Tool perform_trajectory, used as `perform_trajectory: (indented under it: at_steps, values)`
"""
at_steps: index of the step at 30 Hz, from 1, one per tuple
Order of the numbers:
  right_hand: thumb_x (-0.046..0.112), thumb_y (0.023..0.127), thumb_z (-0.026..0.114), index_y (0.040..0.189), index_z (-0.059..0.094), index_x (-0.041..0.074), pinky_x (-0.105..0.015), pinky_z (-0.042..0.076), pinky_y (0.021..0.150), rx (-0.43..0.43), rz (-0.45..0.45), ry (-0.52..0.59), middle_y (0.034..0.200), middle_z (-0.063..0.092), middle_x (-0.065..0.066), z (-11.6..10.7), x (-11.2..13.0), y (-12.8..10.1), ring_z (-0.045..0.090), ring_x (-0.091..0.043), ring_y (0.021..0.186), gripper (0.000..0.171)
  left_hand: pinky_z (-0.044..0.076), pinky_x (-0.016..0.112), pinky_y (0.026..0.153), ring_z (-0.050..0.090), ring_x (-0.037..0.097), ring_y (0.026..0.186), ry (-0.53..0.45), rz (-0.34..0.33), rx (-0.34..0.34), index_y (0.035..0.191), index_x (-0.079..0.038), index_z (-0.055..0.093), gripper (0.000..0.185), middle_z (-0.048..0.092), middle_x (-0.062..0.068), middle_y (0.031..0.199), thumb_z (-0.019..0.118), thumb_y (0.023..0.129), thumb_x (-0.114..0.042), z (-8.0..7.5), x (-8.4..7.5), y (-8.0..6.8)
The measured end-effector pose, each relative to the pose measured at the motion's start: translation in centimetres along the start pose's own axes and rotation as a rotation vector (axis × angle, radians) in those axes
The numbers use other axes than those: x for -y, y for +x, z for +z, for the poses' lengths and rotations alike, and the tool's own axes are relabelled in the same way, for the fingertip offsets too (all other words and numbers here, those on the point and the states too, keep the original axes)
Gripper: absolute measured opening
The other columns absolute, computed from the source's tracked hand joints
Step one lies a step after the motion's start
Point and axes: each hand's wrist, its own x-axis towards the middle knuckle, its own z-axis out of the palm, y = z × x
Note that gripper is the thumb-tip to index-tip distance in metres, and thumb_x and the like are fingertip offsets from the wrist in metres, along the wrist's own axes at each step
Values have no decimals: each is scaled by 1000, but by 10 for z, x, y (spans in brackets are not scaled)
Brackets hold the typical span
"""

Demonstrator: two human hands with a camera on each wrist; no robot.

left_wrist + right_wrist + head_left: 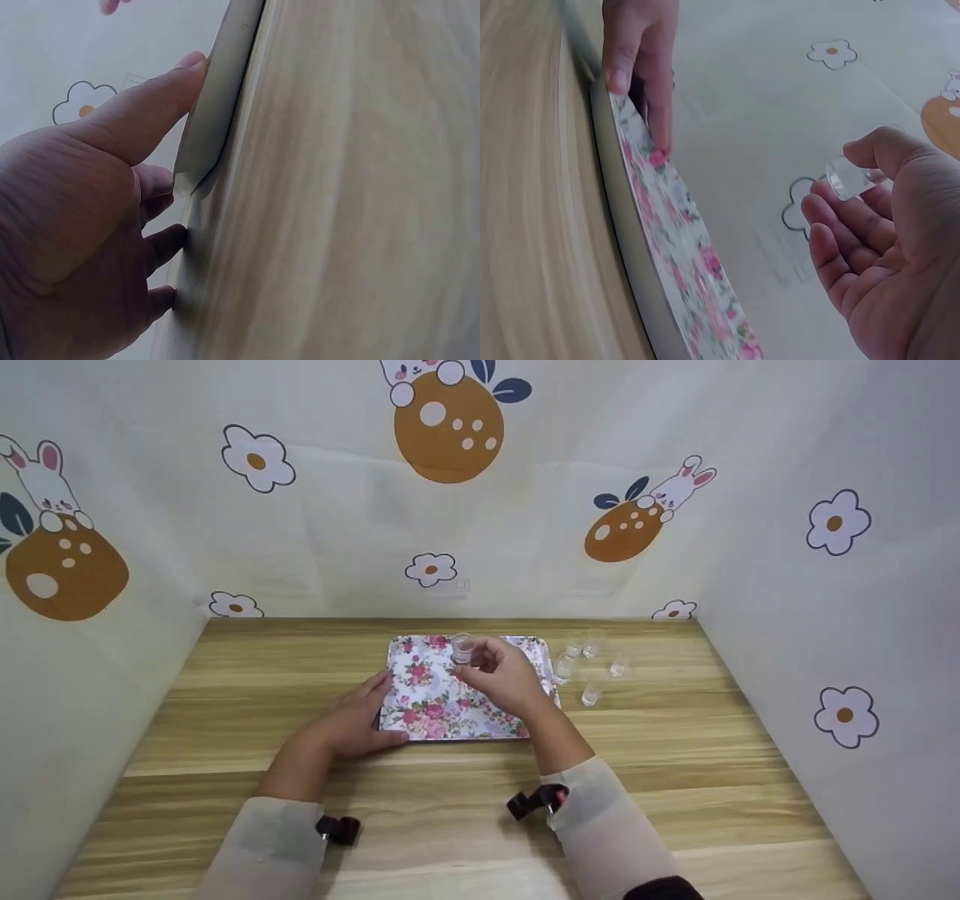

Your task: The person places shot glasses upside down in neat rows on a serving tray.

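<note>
A small clear cup (pixel 463 649) is pinched between the thumb and fingers of my right hand (pixel 504 675). It is above the back part of a flowered tray (pixel 420 697) lying on the table. In the right wrist view the cup (pixel 847 178) is tilted and see-through, apart from the tray. My left hand (pixel 358 722) holds the tray's near left corner. In the left wrist view its thumb presses the rim of the tray (pixel 214 112), while the lower fingers of the hand (pixel 82 217) touch the table beside it.
Several more small clear cups (pixel 590 696) stand or lie close together on the table right of the tray. The wood-grain table (pixel 450 810) meets patterned cloth walls (pixel 337 547) at the back and both sides.
</note>
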Motion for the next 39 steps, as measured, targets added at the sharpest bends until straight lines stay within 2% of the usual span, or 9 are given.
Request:
perform_trajectory:
  at_steps: [5, 10, 15, 19, 25, 30, 32, 39]
  values:
    - [29, 94, 82, 128, 75, 15, -28, 62, 84, 36, -38, -2, 113, 78, -5, 19, 6, 6, 72, -19, 97, 37, 13, 70, 134, 7, 48, 167, -1, -6, 3, 174, -12, 11, 113, 2, 9, 184, 74, 94, -63, 0, 0, -1]
    - [33, 96, 81, 134, 75, 15, -31, 65, 88, 29, -72, -15, 115, 75, -7, 31, 9, 11, 74, -23, 102, 42, 13, 72, 133, 9, 50, 166, 8, 5, -6, 173, -11, 11, 115, 3, 11, 183, 74, 93, -64, 0, 0, 0]
    - [37, 98, 79, 130, 78, 19, -30, 63, 92, 17, -87, -90, 112, 67, -5, 40, 4, 11, 67, -15, 102, 36, 12, 72, 132, 9, 50, 166, 16, -3, -6, 173, -11, 11, 115, 3, 10, 183, 74, 93, -64, 0, -1, 0]
    - [39, 97, 80, 130, 78, 22, -29, 62, 91, 30, -96, -150, 117, 68, -1, 46, -1, 11, 66, -14, 102, 37, 13, 73, 132, 10, 50, 166, 15, 13, -14, 173, -10, 12, 115, 3, 11, 183, 74, 93, -64, 0, 0, -1]
    - [25, 93, 84, 131, 77, 15, -30, 63, 91, 92, -98, -170, 121, 75, -3, 56, -6, 8, 70, -22, 111, 40, 11, 75, 131, 11, 50, 166, 22, 7, -20, 173, -10, 12, 116, 3, 11, 183, 75, 92, -64, 3, 1, 0]
    - [14, 92, 82, 132, 76, 11, -23, 63, 88, 163, -80, -199, 125, 78, -7, 64, -14, 7, 76, -25, 109, 41, 9, 75, 131, 12, 49, 166, 23, 5, -21, 173, -10, 12, 115, 4, 10, 183, 75, 93, -63, 3, 2, 0]
    - [11, 92, 81, 134, 75, 9, -24, 64, 90, 194, -72, -199, 128, 78, -8, 66, -16, 7, 77, -25, 108, 42, 10, 75, 131, 13, 50, 166, 28, 11, -22, 173, -10, 12, 115, 5, 10, 183, 75, 93, -63, 3, 2, 0]
    - [7, 92, 81, 135, 74, 13, -23, 63, 94, 245, -5, -188, 130, 77, -7, 68, -18, 6, 77, -20, 111, 44, 13, 73, 132, 13, 49, 166, 37, 23, -26, 173, -11, 12, 116, 3, 8, 183, 75, 92, -64, 2, 3, 0]
